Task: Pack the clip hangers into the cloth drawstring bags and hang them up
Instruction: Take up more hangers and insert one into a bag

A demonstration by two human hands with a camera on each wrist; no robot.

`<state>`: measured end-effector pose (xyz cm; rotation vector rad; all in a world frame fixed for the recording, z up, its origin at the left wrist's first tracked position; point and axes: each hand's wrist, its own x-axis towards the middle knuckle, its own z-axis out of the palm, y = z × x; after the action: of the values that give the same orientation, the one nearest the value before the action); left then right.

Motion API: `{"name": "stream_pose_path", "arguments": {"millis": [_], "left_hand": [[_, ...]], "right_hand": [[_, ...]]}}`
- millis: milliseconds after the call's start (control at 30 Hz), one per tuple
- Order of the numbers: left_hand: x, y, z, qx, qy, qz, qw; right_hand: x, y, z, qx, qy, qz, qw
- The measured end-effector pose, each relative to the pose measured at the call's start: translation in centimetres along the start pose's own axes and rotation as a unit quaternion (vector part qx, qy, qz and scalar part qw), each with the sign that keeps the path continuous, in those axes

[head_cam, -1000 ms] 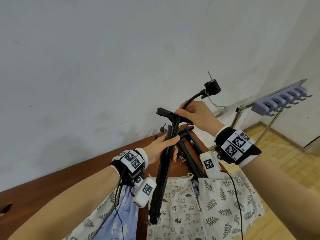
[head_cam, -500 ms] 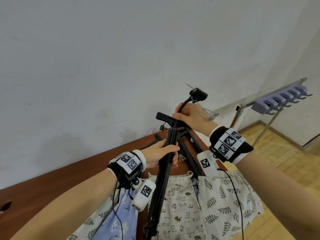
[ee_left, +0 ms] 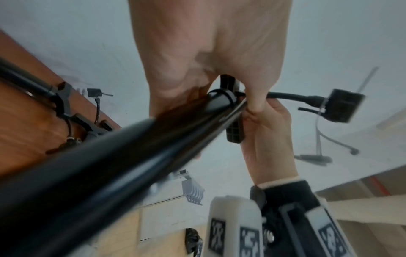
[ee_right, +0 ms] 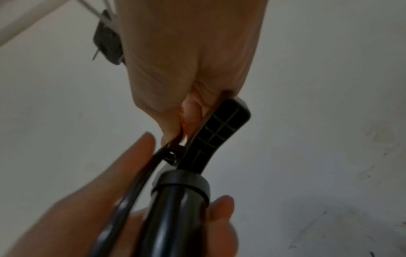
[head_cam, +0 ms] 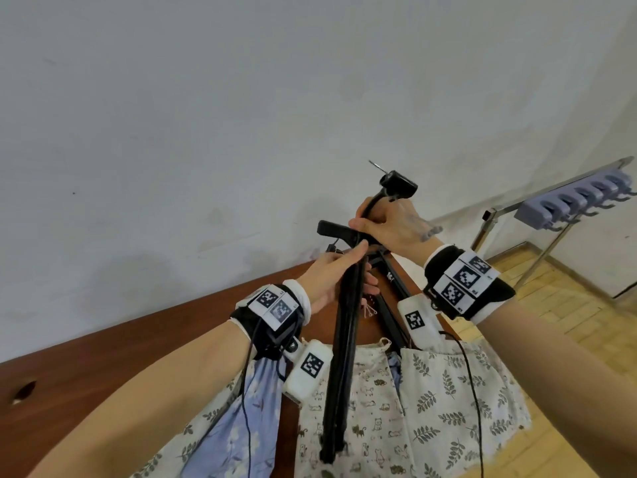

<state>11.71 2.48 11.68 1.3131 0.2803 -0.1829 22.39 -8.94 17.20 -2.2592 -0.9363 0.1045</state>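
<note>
Above the table edge: I hold a black folded stand [head_cam: 344, 339] upright-tilted over the brown table [head_cam: 103, 357], my landmark for all that follows.
Left hand: my left hand [head_cam: 331, 281] is wrapped round the stand's upper tube, fingers and thumb curled tight on it, wrist raised above the table's near edge.
Right hand: my right hand [head_cam: 389, 225] is clamped on the stand's top, just above the left, over the flat lever [ee_right: 217, 135] and the bent black cable; forearm reaching in from the table's right side.
Cable end: a small black box [head_cam: 398, 184] sticks up past my right knuckles, toward the wall behind the table.
Drawstring bags: three patterned cloth bags [head_cam: 448, 391] hang off the table's near edge below my wrists (leaf print, cat print, blue floral); whether they are filled I cannot tell.
Clip hangers: none identifiable on the table or in either hand.
Hook rack: a lilac hook rail [head_cam: 579, 201] stands right of the table, well apart; nothing hangs on it.
Progress: my judgement is early; no bag hung, packing unconfirmed, and both hands are occupied with the stand rather than task items.
</note>
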Motion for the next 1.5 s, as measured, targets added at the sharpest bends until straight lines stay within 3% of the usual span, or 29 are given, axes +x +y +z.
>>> {"name": "stream_pose_path", "arguments": {"millis": [433,533,633,700,767,833,900,967,1033,1133,1167,1233,1300,1400,1500], "left_hand": [[1.1,0.2,0.0,0.005,0.027,0.037,0.999],[1.4,0.0,-0.4,0.053,0.026,0.030,0.998],[1.4,-0.1,-0.6,0.064,0.000,0.010,0.998],[1.3,0.0,-0.7,0.071,-0.009,0.005,0.997],[1.1,0.0,-1.1,0.075,-0.017,0.004,0.997],[0.9,-0.1,-1.6,0.072,-0.024,0.001,0.997],[0.7,-0.2,-1.8,0.068,-0.048,-0.002,0.997],[0.6,-0.2,-1.5,0.082,-0.095,-0.002,0.992],[0.2,-0.5,-1.0,0.104,-0.132,0.003,0.986],[0.1,-1.1,-1.2,0.095,-0.147,0.008,0.984],[0.1,-1.1,-1.5,0.072,-0.143,0.010,0.987],[0.3,-1.1,-1.8,0.009,-0.126,0.018,0.992],[0.8,-0.7,-1.8,-0.053,-0.108,0.028,0.992],[1.8,0.1,-1.7,-0.133,-0.109,0.036,0.984],[2.8,0.3,-2.2,-0.145,-0.096,0.029,0.984]], "right_hand": [[-0.4,1.1,0.9,0.061,0.008,-0.015,0.998],[-0.2,2.4,1.3,0.146,-0.018,0.035,0.989],[-0.3,2.9,1.5,0.299,-0.033,0.118,0.946],[-0.3,2.8,1.5,0.319,-0.039,0.160,0.933],[-0.1,2.7,1.2,0.182,-0.054,0.175,0.966],[0.1,2.8,1.0,-0.038,-0.022,0.151,0.988],[0.2,2.9,0.9,-0.162,0.047,0.130,0.977],[0.5,3.2,1.2,-0.191,0.128,0.110,0.967],[0.4,3.7,1.7,-0.146,0.166,0.044,0.974],[-0.2,4.9,1.6,-0.099,0.142,-0.123,0.977],[-0.2,5.7,1.5,-0.064,0.123,-0.142,0.980],[-0.6,6.5,1.4,0.044,0.044,-0.087,0.994],[-1.4,7.4,2.5,0.162,0.004,-0.030,0.986],[-3.2,6.7,5.2,0.271,0.076,0.002,0.960],[-3.9,5.7,6.5,0.305,0.135,0.029,0.942]]}}
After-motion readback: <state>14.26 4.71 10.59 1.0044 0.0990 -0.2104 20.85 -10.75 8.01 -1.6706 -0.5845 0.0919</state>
